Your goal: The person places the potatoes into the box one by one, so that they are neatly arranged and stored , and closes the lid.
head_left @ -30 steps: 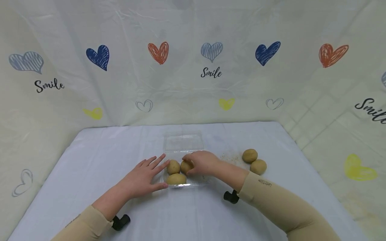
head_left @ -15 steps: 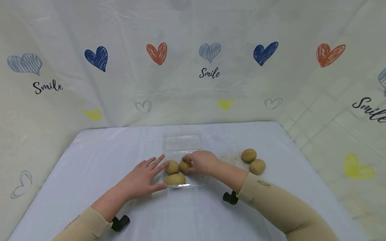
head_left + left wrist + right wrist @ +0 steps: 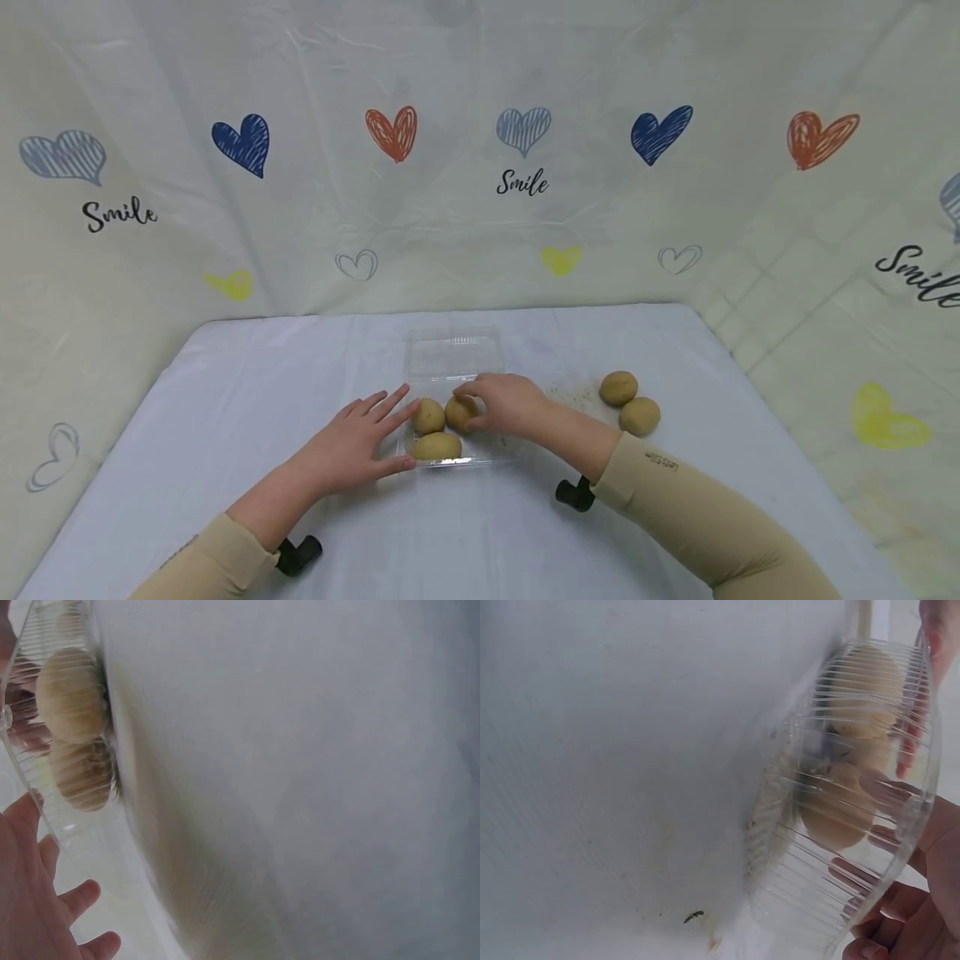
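In the head view a clear plastic clamshell box [image 3: 487, 452] stands on the table, its lid [image 3: 453, 354] folded back. Inside its left part lie two potatoes, a round potato [image 3: 429, 417] behind and a longer potato [image 3: 437, 447] in front. My right hand [image 3: 510, 404] reaches into the box and grips a third potato [image 3: 460, 413] beside them. Seen through the ribbed wall in the right wrist view, curled fingers meet that potato [image 3: 838, 810]. My left hand [image 3: 352, 447], fingers spread, rests at the box's left edge, with the thumb by its front corner.
Two more potatoes, a rear potato [image 3: 618, 388] and a front potato [image 3: 640, 416], lie on the white tablecloth [image 3: 480, 533] to the right. Brown crumbs [image 3: 573, 393] are scattered between them and the box. A heart-printed curtain [image 3: 450, 208] hangs behind the table.
Little differs: both hands keep their places, the right hand still on the potato in the box. The head view has shifted slightly.
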Motion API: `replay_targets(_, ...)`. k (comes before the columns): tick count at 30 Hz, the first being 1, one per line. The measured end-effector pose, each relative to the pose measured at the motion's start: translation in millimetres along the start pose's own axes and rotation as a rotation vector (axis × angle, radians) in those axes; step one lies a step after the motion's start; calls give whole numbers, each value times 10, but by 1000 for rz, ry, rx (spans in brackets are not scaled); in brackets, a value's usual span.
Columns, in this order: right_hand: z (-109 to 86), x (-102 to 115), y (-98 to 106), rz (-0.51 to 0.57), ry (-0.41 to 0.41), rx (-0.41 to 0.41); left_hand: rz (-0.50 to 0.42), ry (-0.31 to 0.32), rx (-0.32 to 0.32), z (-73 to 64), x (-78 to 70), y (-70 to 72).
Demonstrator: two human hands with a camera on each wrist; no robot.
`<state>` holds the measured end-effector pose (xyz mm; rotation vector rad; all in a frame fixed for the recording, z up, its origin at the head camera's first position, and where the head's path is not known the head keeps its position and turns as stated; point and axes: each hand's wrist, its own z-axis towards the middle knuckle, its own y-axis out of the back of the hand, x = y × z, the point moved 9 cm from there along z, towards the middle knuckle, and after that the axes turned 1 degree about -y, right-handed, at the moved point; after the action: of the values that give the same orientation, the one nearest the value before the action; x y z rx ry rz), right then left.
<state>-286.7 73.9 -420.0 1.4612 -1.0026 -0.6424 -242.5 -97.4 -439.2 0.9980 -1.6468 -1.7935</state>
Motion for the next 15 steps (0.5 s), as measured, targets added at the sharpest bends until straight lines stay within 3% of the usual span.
replay_targets(15,-133,-131,231,154,20,-49,10,6,5,13,13,-18)
